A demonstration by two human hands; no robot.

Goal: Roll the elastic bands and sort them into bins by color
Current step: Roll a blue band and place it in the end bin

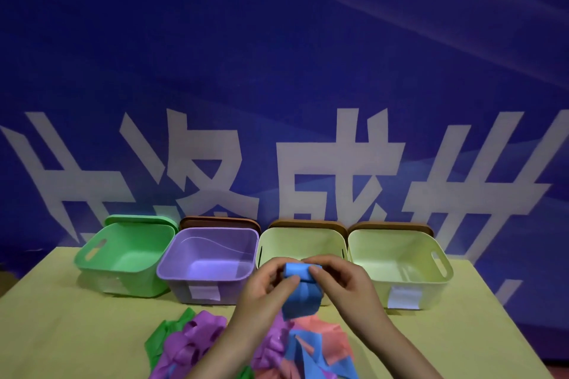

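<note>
Blue band (301, 289) half-rolled, raised at centre frame, tail hanging. Loose pile (246, 348) of green, purple, pink, blue bands at bottom centre. Row of four bins behind: green bin (123, 258), purple bin (209, 264), two pale yellow bins (301, 243) (400, 264).

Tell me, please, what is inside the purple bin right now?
The purple bin shows only its bare floor and walls; no bands are visible inside. Its near right corner is hidden by the left hand.

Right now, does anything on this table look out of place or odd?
The green bin sits tilted, leaning away from the purple bin, while the others stand level. No bin looks blue, yet both hands are rolling a blue band.
</note>
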